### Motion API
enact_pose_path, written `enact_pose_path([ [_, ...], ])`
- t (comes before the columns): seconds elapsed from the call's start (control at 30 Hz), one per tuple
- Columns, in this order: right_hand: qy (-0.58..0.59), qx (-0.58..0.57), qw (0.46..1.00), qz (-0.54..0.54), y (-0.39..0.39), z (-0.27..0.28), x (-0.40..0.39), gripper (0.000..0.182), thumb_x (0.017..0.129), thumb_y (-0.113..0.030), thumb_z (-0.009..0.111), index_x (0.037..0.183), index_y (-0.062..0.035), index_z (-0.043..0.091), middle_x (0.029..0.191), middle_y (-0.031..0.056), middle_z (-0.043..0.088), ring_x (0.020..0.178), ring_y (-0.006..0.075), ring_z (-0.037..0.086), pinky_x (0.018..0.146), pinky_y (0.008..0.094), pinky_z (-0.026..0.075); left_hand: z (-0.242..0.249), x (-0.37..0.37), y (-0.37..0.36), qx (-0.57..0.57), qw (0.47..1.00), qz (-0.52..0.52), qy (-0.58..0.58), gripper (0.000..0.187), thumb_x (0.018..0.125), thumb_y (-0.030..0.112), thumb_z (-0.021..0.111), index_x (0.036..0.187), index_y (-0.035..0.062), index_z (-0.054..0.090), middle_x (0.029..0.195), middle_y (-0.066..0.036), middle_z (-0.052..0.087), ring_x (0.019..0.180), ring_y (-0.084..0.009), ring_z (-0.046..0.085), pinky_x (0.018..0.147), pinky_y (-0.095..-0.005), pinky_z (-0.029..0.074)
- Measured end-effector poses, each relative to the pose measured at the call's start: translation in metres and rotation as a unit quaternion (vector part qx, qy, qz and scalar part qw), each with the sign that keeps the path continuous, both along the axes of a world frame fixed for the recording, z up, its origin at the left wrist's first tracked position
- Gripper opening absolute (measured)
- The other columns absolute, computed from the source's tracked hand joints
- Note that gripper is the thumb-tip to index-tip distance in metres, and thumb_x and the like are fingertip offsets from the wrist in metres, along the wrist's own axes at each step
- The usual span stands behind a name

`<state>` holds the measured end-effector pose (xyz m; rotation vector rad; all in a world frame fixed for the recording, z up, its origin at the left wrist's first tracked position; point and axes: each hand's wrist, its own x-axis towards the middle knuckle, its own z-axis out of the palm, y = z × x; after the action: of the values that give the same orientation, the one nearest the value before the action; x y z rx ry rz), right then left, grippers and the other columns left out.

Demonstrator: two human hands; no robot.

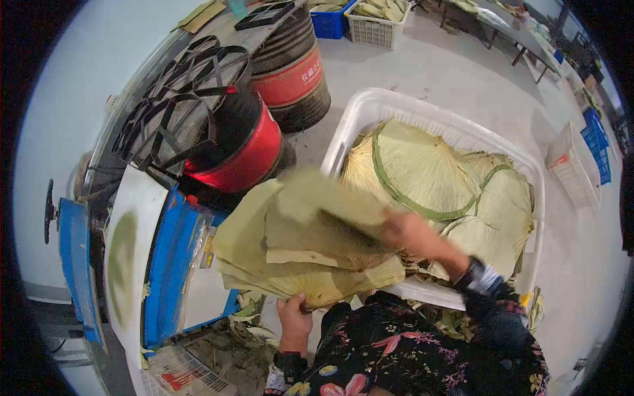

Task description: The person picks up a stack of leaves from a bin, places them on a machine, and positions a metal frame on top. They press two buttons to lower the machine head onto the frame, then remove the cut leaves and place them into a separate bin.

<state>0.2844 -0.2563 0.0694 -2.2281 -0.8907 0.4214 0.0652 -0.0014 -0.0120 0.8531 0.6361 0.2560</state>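
A layered stack of flat, pale green dried lotus leaves [310,280] is held in front of my body. My left hand [295,323] is closed on the stack's near edge, with the thumb on top. At the right side of the stack, my right hand [416,234] is closed on the edge of an upper leaf [330,204]; both are smeared by motion, and that leaf is lifted and bent. Just beyond my right hand, more dried leaves [422,165] fill a large white plastic tub [436,109]. My right fingertips are partly hidden by blur.
A blue machine [165,264] with a white panel [129,244] stands left. Behind it are a red and black drum [244,145], a second drum [290,72] and black metal frames [178,99]. Leaf scraps [251,317] lie below. Crates of leaves [376,30] stand farther back.
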Motion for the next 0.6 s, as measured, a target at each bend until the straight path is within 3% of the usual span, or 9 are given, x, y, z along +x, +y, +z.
enact_pose_path([
  [0.03,-0.06,0.035,0.998,-0.004,-0.02,0.003,0.025,0.029,0.081,-0.018,0.057,0.104,-0.0017,0.053,0.085,0.0207,0.062,0.076,0.0354,0.061,0.068,0.0415,0.05,0.008,0.004,-0.001,0.001,1.0,0.001,0.002,0.024,0.08,-0.003,0.051,0.104,-0.0027,0.047,0.1,-0.013,0.057,0.092,-0.0253,0.059,0.078,-0.0396,0.05],
  [0.13,0.078,-0.008,0.994,-0.082,-0.063,0.037,0.086,0.029,0.081,-0.02,0.059,0.101,0.0016,0.058,0.087,0.0163,0.064,0.078,0.0226,0.062,0.07,0.0337,0.049,0.022,0.003,0.001,-0.058,0.993,0.074,0.077,0.026,0.078,-0.003,0.051,0.104,-0.0024,0.047,0.1,-0.012,0.057,0.092,-0.0259,0.059,0.078,-0.0399,0.05],
  [0.23,0.135,-0.019,0.984,-0.112,-0.088,0.052,0.131,0.027,0.08,-0.017,0.059,0.099,0.0024,0.058,0.086,0.0158,0.063,0.081,0.0201,0.061,0.072,0.0318,0.048,-0.004,-0.009,0.007,0.05,0.998,0.01,0.033,0.022,0.078,-0.004,0.051,0.1,-0.0041,0.048,0.1,-0.012,0.056,0.089,-0.0261,0.059,0.075,-0.0391,0.051],
  [0.3,0.024,-0.14,0.98,-0.14,-0.11,0.03,0.169,0.034,0.077,-0.018,0.063,0.103,0.0033,0.055,0.089,0.0169,0.064,0.082,0.0248,0.062,0.074,0.0337,0.048,0.016,0.001,-0.005,0.445,0.887,-0.116,0.037,0.021,0.076,-0.005,0.055,0.097,-0.0043,0.052,0.095,-0.012,0.057,0.085,-0.0246,0.058,0.073,-0.0361,0.05],
  [0.33,0.028,-0.139,0.98,-0.137,-0.122,0.007,0.185,0.034,0.077,-0.018,0.063,0.103,0.0033,0.055,0.089,0.0169,0.064,0.082,0.0248,0.062,0.074,0.0337,0.048,0.013,-0.003,-0.004,0.446,0.886,-0.116,0.041,0.021,0.076,-0.005,0.055,0.097,-0.0043,0.052,0.095,-0.012,0.057,0.085,-0.0246,0.058,0.073,-0.0361,0.05],
  [0.43,-0.319,-0.137,0.901,-0.259,-0.119,-0.042,0.201,0.052,0.072,-0.024,0.07,0.115,-0.0024,0.049,0.108,0.0177,0.058,0.099,0.0351,0.055,0.085,0.0404,0.044,0.002,-0.012,0.0,0.556,0.814,-0.138,0.097,0.02,0.073,-0.007,0.06,0.093,-0.0024,0.058,0.092,-0.012,0.057,0.083,-0.0231,0.057,0.072,-0.0336,0.049],
  [0.5,-0.192,-0.027,0.965,-0.175,-0.065,-0.036,0.159,0.061,0.074,-0.025,0.069,0.124,-0.0026,0.043,0.119,0.0189,0.051,0.111,0.0345,0.048,0.094,0.0397,0.038,0.005,-0.012,0.001,0.684,0.704,-0.154,0.112,0.022,0.071,-0.007,0.063,0.092,-0.0001,0.06,0.092,-0.014,0.056,0.082,-0.0237,0.056,0.072,-0.0337,0.049],
  [0.53,-0.045,0.014,0.989,-0.137,-0.031,-0.036,0.12,0.072,0.07,-0.032,0.073,0.128,-0.0032,0.039,0.127,0.0194,0.045,0.117,0.0337,0.043,0.099,0.0403,0.034,0.006,-0.011,0.0,0.683,0.705,-0.158,0.106,0.022,0.071,-0.007,0.063,0.092,-0.0001,0.06,0.092,-0.014,0.056,0.082,-0.0237,0.056,0.072,-0.0337,0.049],
  [0.6,0.013,-0.005,0.998,0.057,0.019,-0.037,0.04,0.089,0.069,-0.043,0.073,0.134,-0.0013,0.028,0.137,0.022,0.031,0.127,0.036,0.031,0.104,0.0426,0.028,0.009,-0.009,-0.002,0.65,0.73,-0.157,0.142,0.019,0.072,-0.007,0.062,0.09,0.0004,0.061,0.094,-0.015,0.056,0.08,-0.0255,0.056,0.071,-0.0344,0.049],
])
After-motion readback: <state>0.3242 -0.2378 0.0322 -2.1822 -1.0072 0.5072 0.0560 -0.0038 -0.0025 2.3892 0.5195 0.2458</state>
